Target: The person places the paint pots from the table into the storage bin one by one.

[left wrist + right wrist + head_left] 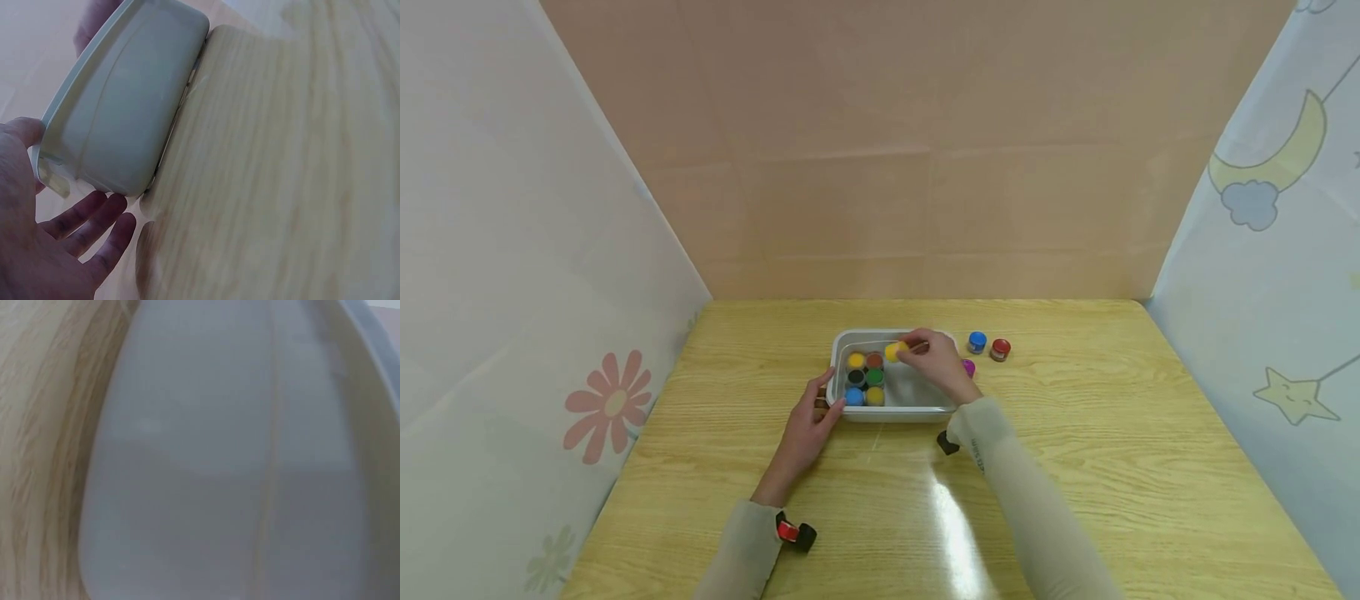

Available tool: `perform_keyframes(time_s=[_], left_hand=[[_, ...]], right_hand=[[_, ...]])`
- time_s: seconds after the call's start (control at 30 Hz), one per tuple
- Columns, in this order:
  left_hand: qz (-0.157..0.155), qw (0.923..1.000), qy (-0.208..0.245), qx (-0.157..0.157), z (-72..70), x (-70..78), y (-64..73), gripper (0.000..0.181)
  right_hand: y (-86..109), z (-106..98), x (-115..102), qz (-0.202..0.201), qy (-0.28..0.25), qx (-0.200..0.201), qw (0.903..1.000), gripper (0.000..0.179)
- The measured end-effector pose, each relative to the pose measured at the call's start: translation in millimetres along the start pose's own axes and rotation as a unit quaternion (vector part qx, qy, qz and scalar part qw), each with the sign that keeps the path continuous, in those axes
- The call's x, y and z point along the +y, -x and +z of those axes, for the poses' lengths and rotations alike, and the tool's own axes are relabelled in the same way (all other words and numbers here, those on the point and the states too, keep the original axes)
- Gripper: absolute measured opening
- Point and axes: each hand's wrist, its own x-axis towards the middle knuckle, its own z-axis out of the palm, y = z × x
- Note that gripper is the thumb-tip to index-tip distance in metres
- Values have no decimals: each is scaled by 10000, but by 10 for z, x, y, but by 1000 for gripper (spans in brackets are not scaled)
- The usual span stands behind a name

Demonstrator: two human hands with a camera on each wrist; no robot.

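A white plastic basin [891, 414] stands on the table with several small paint jars [875, 377] grouped in its left half. My left hand [808, 425] holds the basin's left end. In the left wrist view, the thumb of the left hand [56, 231] lies at the rim and the fingers spread against the end wall. Above the basin, my right hand [934, 360] pinches a yellow paint jar [895, 351] between thumb and fingers. The right wrist view is filled by the basin's outer wall [187, 456]; the right hand is out of that view.
To the right of the basin stand a blue jar [977, 342] and a red jar [1000, 350]. A magenta jar [969, 367] is partly hidden behind the right hand. The wooden table [1120, 467] meets papered walls at the back and both sides.
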Motion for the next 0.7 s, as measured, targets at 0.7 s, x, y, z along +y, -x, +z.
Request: perform_keyframes(time_s=[0.7], left_hand=[[-121,9999,32,-2,8,-7,0,60]], right_hand=[[-72,126,70,-81,976,-57,9952,25]])
